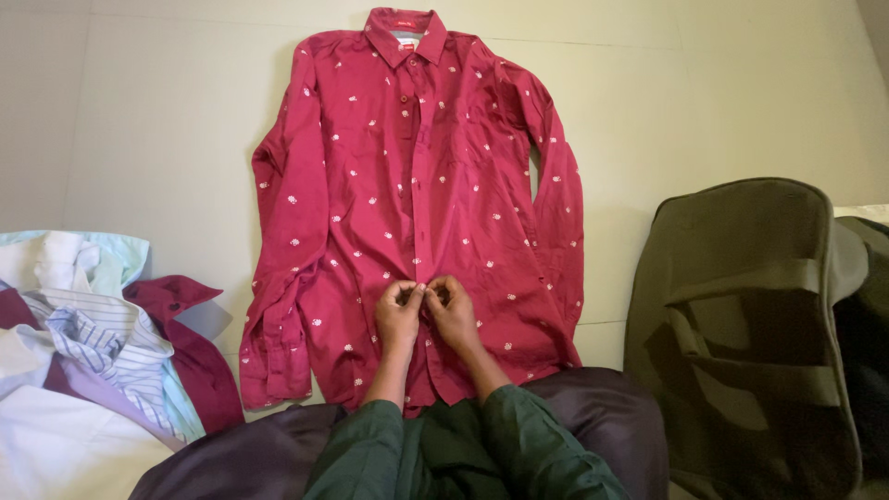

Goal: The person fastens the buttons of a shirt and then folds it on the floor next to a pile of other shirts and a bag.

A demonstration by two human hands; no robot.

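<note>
At the lower end of the red shirt (407, 185), right on its front placket, both hands work close together. Left hand (399, 311) & right hand (452, 310) are each pinched shut on the placket fabric, fingertips almost touching, apparently at a button – too small to tell if it's through the hole yet.

The shirt lies flat, front up, on the pale floor (167, 111), collar away from the person, sleeves down along its sides, hem just at the knees.

Progress, judging by how it lies: upper placket above the hands looks closed & straight, so most buttons seem done. What's left is the button in hand plus whatever sits below it toward the hem, approx. one or two; that stretch is partly hidden by the forearms.

Left of the shirt, near its sleeve cuff: a loose pile of other shirts (83, 343), white, striped, pale blue, maroon. Right of the shirt, well apart: an olive-green bag (741, 333) w/ straps.
</note>
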